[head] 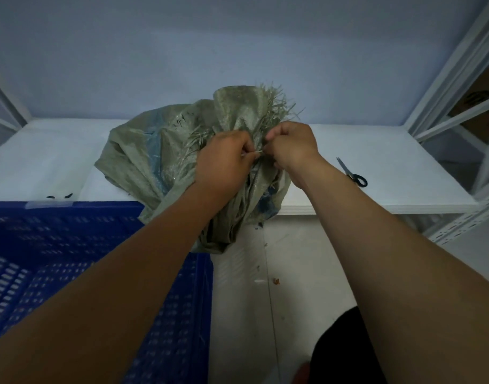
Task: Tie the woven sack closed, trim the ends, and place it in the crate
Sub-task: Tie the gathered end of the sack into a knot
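Pinching a thin pale tie (251,153) at the gathered neck of the woven sack (165,151), left hand (224,159) and right hand (292,145) both clamped on it, fingers together. Lying right of the fingers, scissors (351,173); sitting below-left, blue crate (71,245).

Both hands, left (224,159) and right (292,146), fisted close together

- A white bench (376,151) runs along a pale blue wall (237,45).
- White metal shelving (465,87) stands at the right, a brown cardboard box (479,103) behind its bars.
- Small dark scraps (59,195) lie on the bench's left front.
- Light floor (279,286) below, with a few bits of debris (276,281).
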A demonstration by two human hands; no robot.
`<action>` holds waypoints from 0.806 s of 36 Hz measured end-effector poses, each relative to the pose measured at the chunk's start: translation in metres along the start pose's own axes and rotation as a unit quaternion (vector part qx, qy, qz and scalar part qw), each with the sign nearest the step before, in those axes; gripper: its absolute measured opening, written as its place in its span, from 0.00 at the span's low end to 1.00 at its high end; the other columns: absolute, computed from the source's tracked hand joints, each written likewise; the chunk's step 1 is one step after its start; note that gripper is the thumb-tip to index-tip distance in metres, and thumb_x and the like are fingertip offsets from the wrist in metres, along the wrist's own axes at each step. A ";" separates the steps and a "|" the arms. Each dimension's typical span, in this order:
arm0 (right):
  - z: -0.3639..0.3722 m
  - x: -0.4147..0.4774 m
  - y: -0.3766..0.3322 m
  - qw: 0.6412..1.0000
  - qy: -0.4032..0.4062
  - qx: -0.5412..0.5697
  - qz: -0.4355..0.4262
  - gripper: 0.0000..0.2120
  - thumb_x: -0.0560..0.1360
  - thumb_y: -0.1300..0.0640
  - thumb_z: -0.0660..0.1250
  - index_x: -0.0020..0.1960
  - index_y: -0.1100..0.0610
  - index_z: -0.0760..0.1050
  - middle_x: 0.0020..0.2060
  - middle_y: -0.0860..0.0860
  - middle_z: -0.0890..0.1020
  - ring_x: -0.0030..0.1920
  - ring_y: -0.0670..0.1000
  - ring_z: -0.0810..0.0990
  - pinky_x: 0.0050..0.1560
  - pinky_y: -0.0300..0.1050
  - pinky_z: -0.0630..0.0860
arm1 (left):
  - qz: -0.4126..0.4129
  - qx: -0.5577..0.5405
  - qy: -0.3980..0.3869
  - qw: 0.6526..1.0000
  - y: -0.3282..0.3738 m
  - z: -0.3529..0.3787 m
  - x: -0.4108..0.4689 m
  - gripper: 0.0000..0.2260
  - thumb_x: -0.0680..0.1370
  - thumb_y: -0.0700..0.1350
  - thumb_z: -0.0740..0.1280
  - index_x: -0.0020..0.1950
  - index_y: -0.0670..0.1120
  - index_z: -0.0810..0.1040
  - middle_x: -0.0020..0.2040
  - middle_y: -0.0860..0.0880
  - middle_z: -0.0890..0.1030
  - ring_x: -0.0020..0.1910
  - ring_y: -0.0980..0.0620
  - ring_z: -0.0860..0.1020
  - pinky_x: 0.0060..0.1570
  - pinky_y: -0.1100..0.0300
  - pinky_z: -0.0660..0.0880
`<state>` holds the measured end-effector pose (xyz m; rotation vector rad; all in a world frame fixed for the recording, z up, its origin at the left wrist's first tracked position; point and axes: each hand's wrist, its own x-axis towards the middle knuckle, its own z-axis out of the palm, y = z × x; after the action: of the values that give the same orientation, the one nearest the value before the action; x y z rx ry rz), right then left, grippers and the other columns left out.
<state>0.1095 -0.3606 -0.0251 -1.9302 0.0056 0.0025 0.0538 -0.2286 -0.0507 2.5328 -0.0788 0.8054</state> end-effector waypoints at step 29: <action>-0.060 0.055 0.053 0.997 0.067 0.037 0.024 0.09 0.65 0.61 0.60 0.39 0.56 0.78 0.41 0.55 0.85 0.44 0.57 0.83 0.48 0.63 0.82 | 0.028 0.034 -0.022 0.999 0.068 0.100 0.045 0.07 0.78 0.47 0.61 0.49 0.47 0.78 0.46 0.50 0.81 0.51 0.47 0.76 0.36 0.57 0.65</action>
<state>0.1645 -0.4357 -0.0539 -1.8517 0.1390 -0.0940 0.1302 -0.3304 -0.0680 2.6240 -0.1402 0.7859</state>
